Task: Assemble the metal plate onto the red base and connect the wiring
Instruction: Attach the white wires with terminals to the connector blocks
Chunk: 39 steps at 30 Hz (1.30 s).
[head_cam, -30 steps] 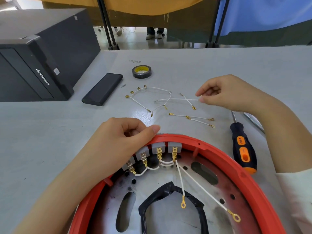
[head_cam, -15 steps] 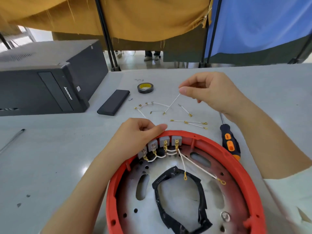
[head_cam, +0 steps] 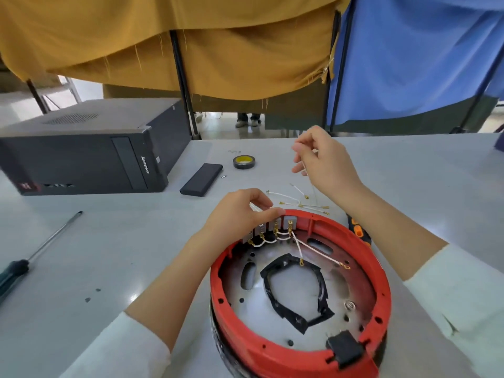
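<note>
While gripping the far rim of the red base (head_cam: 379, 271) with the left hand (head_cam: 240, 214), plate (head_cam: 338, 285) seated inside it near the table's (head_cam: 136, 241) front edge, pinching a white wire (head_cam: 306, 174) aloft in the right hand (head_cam: 324, 162), above the loose wires (head_cam: 297, 200).

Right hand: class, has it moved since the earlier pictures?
Yes. The right hand, pinching a white wire, has risen off the loose wires toward the tape roll.
</note>
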Tool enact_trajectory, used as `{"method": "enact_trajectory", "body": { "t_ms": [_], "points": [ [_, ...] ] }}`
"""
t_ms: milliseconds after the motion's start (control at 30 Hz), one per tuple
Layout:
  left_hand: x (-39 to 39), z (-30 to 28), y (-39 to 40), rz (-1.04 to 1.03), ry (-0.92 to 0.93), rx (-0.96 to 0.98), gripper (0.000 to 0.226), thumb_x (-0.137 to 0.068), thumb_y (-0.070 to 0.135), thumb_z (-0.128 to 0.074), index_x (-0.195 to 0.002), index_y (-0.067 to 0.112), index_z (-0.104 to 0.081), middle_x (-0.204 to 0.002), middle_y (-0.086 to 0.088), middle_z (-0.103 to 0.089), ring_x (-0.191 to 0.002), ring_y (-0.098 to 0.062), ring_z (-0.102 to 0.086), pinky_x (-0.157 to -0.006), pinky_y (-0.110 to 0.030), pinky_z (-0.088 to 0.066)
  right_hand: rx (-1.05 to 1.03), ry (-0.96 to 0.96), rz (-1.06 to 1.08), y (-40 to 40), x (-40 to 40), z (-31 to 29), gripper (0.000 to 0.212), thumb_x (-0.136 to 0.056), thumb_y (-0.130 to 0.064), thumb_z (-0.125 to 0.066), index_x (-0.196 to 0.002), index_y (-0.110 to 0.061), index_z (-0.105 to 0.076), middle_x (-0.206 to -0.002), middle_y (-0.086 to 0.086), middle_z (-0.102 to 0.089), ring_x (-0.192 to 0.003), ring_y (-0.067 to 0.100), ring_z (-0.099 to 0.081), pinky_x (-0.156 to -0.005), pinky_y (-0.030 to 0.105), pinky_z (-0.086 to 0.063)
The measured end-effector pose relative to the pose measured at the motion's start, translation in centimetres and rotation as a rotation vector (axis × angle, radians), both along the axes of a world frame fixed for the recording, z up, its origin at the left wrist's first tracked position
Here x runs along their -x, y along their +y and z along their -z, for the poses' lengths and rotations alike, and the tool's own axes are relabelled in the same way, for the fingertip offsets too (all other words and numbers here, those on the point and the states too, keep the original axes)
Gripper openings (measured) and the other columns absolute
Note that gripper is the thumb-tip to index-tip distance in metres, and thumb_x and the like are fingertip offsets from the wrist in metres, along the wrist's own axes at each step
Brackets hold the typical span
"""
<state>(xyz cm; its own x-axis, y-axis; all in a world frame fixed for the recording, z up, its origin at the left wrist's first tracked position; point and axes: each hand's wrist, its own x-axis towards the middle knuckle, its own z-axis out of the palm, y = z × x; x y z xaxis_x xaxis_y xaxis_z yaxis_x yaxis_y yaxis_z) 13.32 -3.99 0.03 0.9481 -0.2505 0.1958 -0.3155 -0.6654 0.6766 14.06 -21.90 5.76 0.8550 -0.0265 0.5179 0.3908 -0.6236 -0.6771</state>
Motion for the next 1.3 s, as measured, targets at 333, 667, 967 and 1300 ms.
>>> {"method": "enact_trajectory", "body": {
  "t_ms": [333, 667, 967, 1300],
  "points": [
    [-0.5, -0.4, -0.7, -0.002, 0.017, 0.074, 0.016, -0.085, 0.038, -0.069, -0.074, 0.029, -0.062, -0.07, 0.017, -0.061, -0.067, 0.004, -0.053, -0.062, -0.018, -0.039, -0.365, 0.543, -0.289, 3.5, 2.2, 0.4, 0.012, -0.092, -0.003, -0.059, -0.099, -0.008, -0.068, -0.074, 0.003, -0.068, -0.054, 0.006, -0.06, -0.052, 0.017, -0.05],
    [-0.9, 0.5, 0.2, 0.143, 0.343, 0.56, 0.022, -0.091, 0.004, -0.06, -0.102, 0.022, -0.068, -0.088, 0.006, -0.075, -0.076, -0.002, -0.071, -0.067, -0.011, -0.051, -0.606, 0.717, -0.36, 2.5, 4.0, 2.7, 0.007, -0.083, -0.004, -0.07, -0.087, 0.001, -0.069, -0.077, 0.016, -0.073, -0.063, 0.017, -0.071, -0.054, 0.017, -0.054],
    [-1.7, 1.7, 0.1, 0.163, 0.38, 0.766, 0.017, -0.087, 0.006, -0.069, -0.098, 0.018, -0.069, -0.088, 0.007, -0.076, -0.084, -0.005, -0.072, -0.072, -0.013, -0.053, -0.204, 0.811, -0.385, 2.9, 4.5, 3.5, 0.009, -0.08, 0.0, -0.072, -0.086, -0.002, -0.067, -0.071, 0.012, -0.073, -0.059, 0.014, -0.07, -0.053, 0.018, -0.053],
    [-1.6, 1.8, 0.1, 0.168, 0.416, 0.849, 0.018, -0.086, 0.001, -0.069, -0.098, 0.014, -0.069, -0.088, 0.005, -0.075, -0.08, -0.005, -0.072, -0.07, -0.014, -0.053, -0.054, 0.793, -0.346, 3.7, 4.2, 4.2, 0.011, -0.077, -0.001, -0.076, -0.081, -0.008, -0.068, -0.065, 0.009, -0.072, -0.064, 0.017, -0.072, -0.056, 0.019, -0.056]
  ]
}}
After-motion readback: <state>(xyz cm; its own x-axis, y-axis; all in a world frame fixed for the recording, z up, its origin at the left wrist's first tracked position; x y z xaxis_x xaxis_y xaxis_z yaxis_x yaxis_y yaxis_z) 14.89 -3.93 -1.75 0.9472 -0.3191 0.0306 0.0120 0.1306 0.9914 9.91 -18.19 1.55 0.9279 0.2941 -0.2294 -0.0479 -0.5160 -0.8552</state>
